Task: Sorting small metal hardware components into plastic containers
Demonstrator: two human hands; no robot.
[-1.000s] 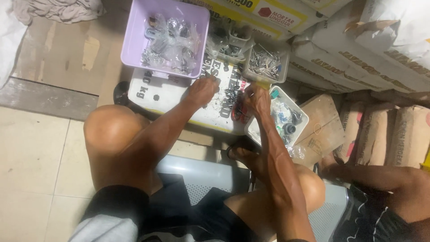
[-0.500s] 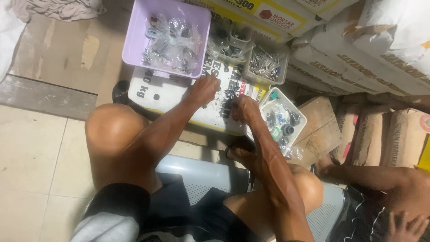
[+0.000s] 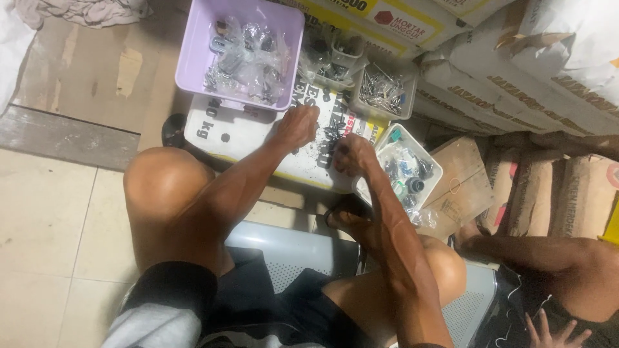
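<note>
My left hand (image 3: 298, 126) rests curled, fingers down, on the white sack (image 3: 258, 138), touching the scattered small metal parts (image 3: 322, 143). My right hand (image 3: 353, 154) is closed in a fist just beside them; contents not visible. Lilac basket (image 3: 200, 48) of bagged hardware sits behind; white tray (image 3: 431, 169) at right.

Dim warm indoor light, soft shadows, slight blur

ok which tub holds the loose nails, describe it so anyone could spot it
Start at the big lilac plastic basket at the top. To its right, beyond a small clear tub, sits a clear square plastic tub against the stacked sacks. It alone holds thin grey nails, not bagged parts.
</note>
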